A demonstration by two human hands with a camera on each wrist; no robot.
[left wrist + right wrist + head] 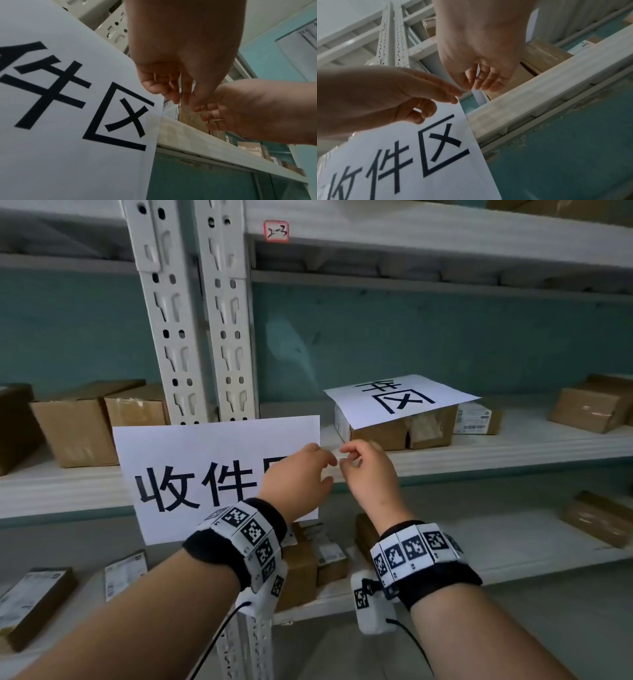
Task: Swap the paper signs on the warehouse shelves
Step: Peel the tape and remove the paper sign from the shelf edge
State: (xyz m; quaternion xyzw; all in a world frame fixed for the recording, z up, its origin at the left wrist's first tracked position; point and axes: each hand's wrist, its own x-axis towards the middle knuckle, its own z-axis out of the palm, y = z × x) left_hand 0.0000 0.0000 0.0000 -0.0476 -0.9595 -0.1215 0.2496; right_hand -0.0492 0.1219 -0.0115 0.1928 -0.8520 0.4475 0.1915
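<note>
— Two forearms are reaching in from the bottom of the head view, each wearing one black wristband with white coded tiles. What are the hands doing?

— Both are meeting at the top right corner of the white paper sign with black printed characters, which is hanging on the front edge of the pale grey metal shelf. The left hand is reaching to that corner with its fingers extended and touching the paper's edge. The right hand is pinching thumb and forefinger together just beside it; what it is pinching cannot be told.

— How many signs are showing?

— Two. A second white printed sheet is lying flat on a brown cardboard box on the same shelf, to the right.

— And boxes?

— Several brown cartons are sitting across two shelf levels, and two perforated white uprights are standing side by side behind the hanging sign.
</note>
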